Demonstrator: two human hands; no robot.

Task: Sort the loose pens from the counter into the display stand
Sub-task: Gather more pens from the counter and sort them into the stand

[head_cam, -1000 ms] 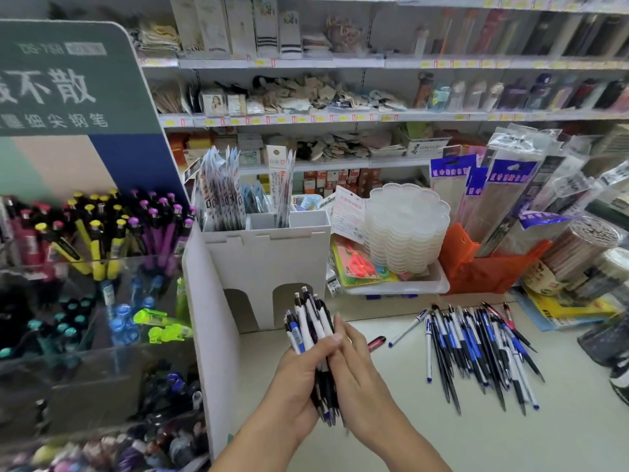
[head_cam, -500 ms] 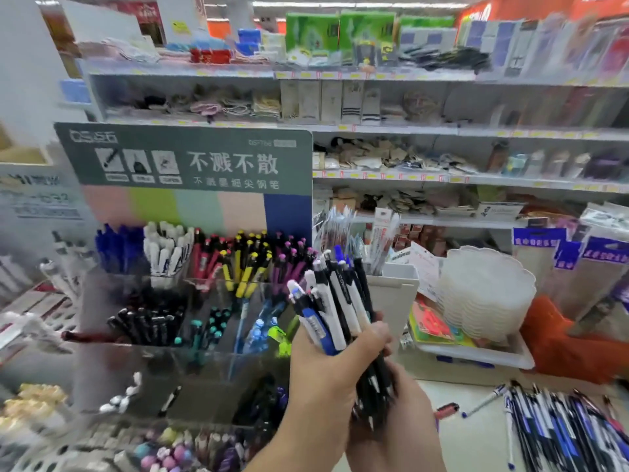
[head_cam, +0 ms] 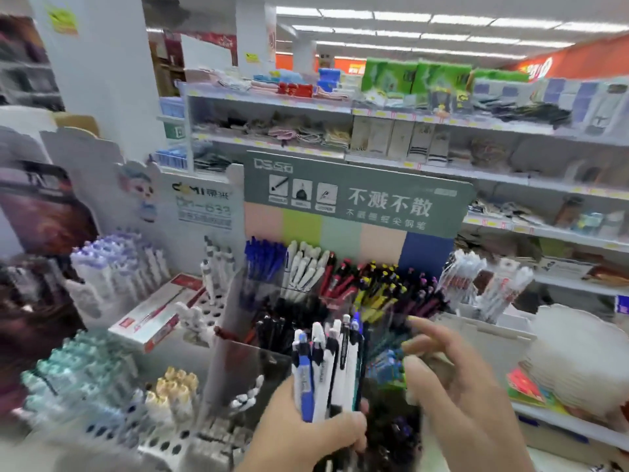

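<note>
Your left hand (head_cam: 306, 434) holds a bundle of pens (head_cam: 325, 366) in a closed grip, fingers curled round the lower barrels; the clicker ends point up. The bundle stands in front of the display stand (head_cam: 340, 301), low in its clear front compartments. Your right hand (head_cam: 452, 390) is just beside the bundle on its right side, with a wide grip: fingers spread and relaxed, holding nothing. The stand's rear compartments carry upright blue, white, red, yellow and purple pens below a green header card (head_cam: 357, 192). A stack of white trays (head_cam: 578, 362) sits to the right. The view is blurred.
</note>
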